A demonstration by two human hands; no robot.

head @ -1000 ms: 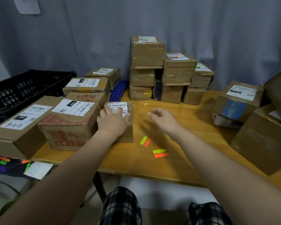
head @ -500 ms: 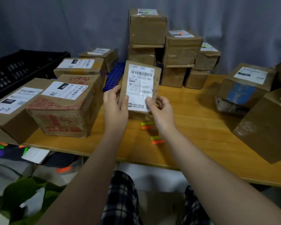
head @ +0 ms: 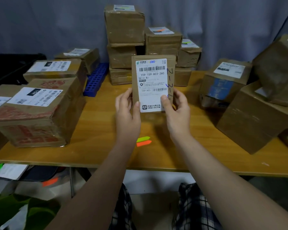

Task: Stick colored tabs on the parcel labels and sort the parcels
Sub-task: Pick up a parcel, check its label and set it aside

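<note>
A small flat parcel (head: pixel 153 82) is held upright above the wooden counter (head: pixel 98 130), its EMS label (head: pixel 150 98) facing the camera. The left hand (head: pixel 127 110) grips its left edge and the right hand (head: pixel 177 108) its right edge, fingers (head: pixel 164 102) curled round it. At the parcel's 6 o'clock, a green tab (head: pixel 143 139) and an orange tab (head: pixel 143 143) lie touching on the counter. Stacked parcels (head: pixel 125 25) stand at 12 o'clock.

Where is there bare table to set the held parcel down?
Bare table runs through the middle, between the red-printed box on the left and the big box on the right, broken only by two tabs near the front. A smaller patch lies before the back stack. Left, back and right are crowded.
</note>
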